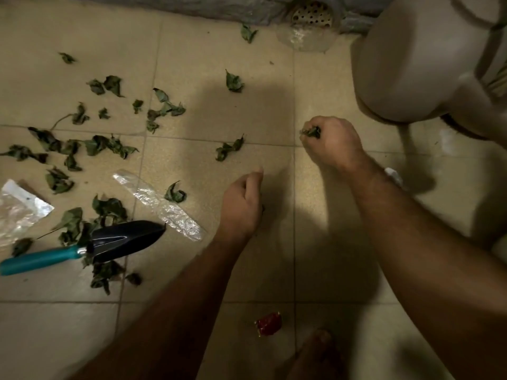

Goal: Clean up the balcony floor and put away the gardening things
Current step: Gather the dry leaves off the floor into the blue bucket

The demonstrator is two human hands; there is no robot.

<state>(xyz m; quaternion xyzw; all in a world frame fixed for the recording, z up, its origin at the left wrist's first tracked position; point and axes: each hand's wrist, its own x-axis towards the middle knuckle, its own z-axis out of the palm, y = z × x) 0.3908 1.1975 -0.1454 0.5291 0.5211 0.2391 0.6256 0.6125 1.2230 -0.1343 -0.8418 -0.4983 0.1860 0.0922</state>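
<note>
Wilted green leaves (pixel 109 148) lie scattered over the beige tiled floor (pixel 192 64), mostly on the left. My right hand (pixel 333 145) is a fist gripping a wad of leaves (pixel 311 132) that pokes out by the thumb, just left of the white pot (pixel 411 64). My left hand (pixel 241 205) hovers low over the floor with curled fingers. A dark bit of leaf (pixel 263 208) shows at its palm edge. A trowel (pixel 82 246) with a black blade and teal handle lies on leaves at the lower left.
A strip of clear plastic (pixel 159 205) lies beside the trowel, and another clear wrapper (pixel 19 212) lies at the left edge. A red wrapper (pixel 269 323) sits near my foot (pixel 315 352). A round drain (pixel 312 13) sits at the top by the wall.
</note>
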